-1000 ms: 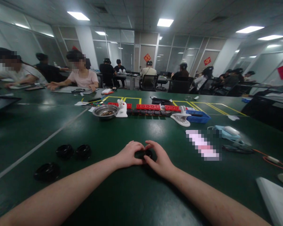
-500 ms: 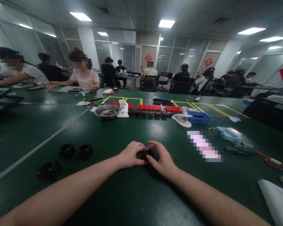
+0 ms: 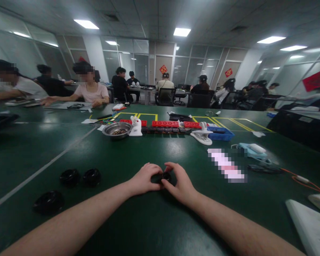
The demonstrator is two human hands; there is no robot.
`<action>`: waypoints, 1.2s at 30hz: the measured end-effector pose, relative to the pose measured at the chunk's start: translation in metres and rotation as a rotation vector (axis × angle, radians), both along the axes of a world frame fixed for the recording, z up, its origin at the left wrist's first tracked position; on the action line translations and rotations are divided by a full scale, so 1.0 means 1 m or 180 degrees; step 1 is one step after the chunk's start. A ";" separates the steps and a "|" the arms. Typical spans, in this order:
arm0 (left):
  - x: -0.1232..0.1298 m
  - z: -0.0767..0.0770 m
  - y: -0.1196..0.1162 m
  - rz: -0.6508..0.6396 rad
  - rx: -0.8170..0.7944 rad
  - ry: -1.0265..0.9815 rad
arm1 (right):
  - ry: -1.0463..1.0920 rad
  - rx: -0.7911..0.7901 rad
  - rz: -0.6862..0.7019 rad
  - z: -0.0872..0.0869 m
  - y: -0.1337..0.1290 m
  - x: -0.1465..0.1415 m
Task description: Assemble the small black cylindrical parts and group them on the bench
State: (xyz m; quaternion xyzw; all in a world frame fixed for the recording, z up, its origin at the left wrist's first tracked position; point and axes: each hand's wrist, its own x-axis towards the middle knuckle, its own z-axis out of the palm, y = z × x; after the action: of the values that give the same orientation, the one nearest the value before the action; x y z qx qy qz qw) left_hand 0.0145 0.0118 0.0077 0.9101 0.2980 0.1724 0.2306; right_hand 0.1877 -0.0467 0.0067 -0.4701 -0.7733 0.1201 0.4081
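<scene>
My left hand and my right hand meet over the table in front of me, their fingers curved toward each other. A small black round piece sits between them, gripped by the thumb and fingers of my right hand. My left fingers and thumb curl around its left side; their exact contact is partly hidden. To the left, three glossy black ring-shaped pieces lie on the table: a near one, one behind it and another beside that.
Across the green table stand a metal bowl of small parts, white clamp-like stands, red blocks and a blue tray. A pixelated pink item, a light-blue device and cables lie right. People sit beyond.
The view has shifted slightly, so table things appear a little further left. My hands stay together around the black piece, and its round opening shows more clearly.
</scene>
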 end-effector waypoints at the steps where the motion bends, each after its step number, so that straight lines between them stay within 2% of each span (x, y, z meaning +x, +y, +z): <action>1: 0.000 0.000 0.000 0.0000 -0.0006 -0.0009 | 0.0011 -0.0017 0.0159 0.001 -0.001 0.000; 3: 0.000 0.000 0.000 0.0012 -0.0008 -0.0023 | 0.0029 -0.0013 0.0427 0.003 -0.003 0.000; 5: 0.000 0.000 0.000 0.0035 -0.0016 -0.0010 | 0.0030 0.0028 0.0441 0.004 -0.004 0.001; 10: 0.000 -0.003 0.001 0.0032 0.0007 0.0040 | -0.0025 0.0218 -0.0165 0.003 -0.003 0.000; 12: 0.000 -0.005 0.002 0.0025 0.0018 0.0054 | -0.0134 0.0213 -0.0274 0.001 -0.002 -0.002; 20: -0.002 -0.011 0.006 0.0054 0.0009 0.0140 | -0.0348 0.0194 0.0189 0.005 -0.008 -0.004; 26: -0.002 -0.004 0.002 0.0036 -0.0009 0.0134 | -0.0228 0.0159 -0.0247 0.004 -0.007 -0.004; 28: -0.001 -0.004 0.002 0.0039 -0.0009 0.0078 | -0.0252 0.0119 -0.0210 0.004 -0.006 -0.004; 33: 0.000 -0.006 0.002 0.0108 0.0009 0.0005 | -0.0334 0.0188 0.0203 0.005 -0.007 -0.002; 36: 0.000 -0.004 0.001 0.0092 -0.0010 0.0008 | -0.0227 0.0205 0.0023 0.004 -0.006 -0.002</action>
State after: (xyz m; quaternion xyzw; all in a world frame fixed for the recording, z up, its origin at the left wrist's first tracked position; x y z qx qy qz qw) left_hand 0.0146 0.0131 0.0035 0.9056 0.3116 0.1741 0.2293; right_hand 0.1862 -0.0527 0.0111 -0.4580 -0.7925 0.0798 0.3947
